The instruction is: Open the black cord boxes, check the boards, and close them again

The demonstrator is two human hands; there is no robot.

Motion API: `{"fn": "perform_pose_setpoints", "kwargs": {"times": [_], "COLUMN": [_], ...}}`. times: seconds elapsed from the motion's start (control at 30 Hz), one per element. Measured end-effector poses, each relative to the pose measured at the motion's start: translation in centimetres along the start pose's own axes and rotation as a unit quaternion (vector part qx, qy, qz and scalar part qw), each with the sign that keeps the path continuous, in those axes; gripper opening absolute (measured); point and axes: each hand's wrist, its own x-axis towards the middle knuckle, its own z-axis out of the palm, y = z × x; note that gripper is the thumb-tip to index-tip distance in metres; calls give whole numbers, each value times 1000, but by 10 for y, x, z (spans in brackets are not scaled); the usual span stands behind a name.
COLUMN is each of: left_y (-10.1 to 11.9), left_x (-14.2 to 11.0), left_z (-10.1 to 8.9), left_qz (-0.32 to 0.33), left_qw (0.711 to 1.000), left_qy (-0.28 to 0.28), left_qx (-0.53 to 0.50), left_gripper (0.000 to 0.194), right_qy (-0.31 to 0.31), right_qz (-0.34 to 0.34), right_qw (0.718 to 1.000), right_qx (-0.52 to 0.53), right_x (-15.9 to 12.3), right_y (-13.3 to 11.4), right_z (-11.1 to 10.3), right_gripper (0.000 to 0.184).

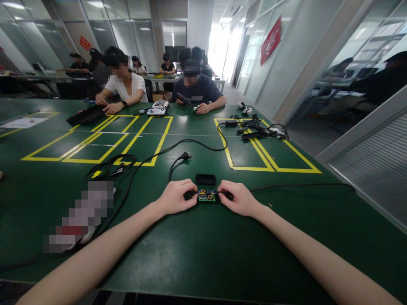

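Observation:
A small green circuit board [206,196] with copper ring coils and coloured wires lies between my two hands. My left hand [178,196] is closed at the board's left end, pinching the black cable that comes round from the plug [185,156]. At the right end, my right hand [238,198] pinches another black cable [295,184], which runs off toward the table's right edge. Just beyond the board sits an open black plastic case half [205,179], hollow side up. My fingers partly hide where the wires meet the board.
A white power strip [87,216], partly blurred, and a coiled black cable [119,166] lie to the left. Black adapters and cables [254,129] are heaped at the back right. Yellow tape marks the green table [190,262]. Two people work across it.

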Motion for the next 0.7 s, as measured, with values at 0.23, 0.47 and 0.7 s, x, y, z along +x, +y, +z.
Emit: {"fn": "perform_pose_setpoints", "kwargs": {"times": [0.23, 0.47, 0.7], "left_y": [-1, -2, -3], "left_x": [2, 2, 3], "left_z": [-1, -2, -1], "left_qz": [-14, -19, -5], "left_qw": [999, 998, 999], "left_qy": [-28, -50, -44], "left_qx": [-27, -15, 23], "left_gripper": [8, 22, 21], "right_qy": [-2, -12, -16], "right_qz": [15, 16, 11], "right_qw": [1000, 999, 999], "right_qx": [22, 43, 30], "right_x": [-1, 0, -1], "right_y": [4, 4, 5], "right_z": [-1, -4, -3], "right_gripper": [8, 6, 8]}}
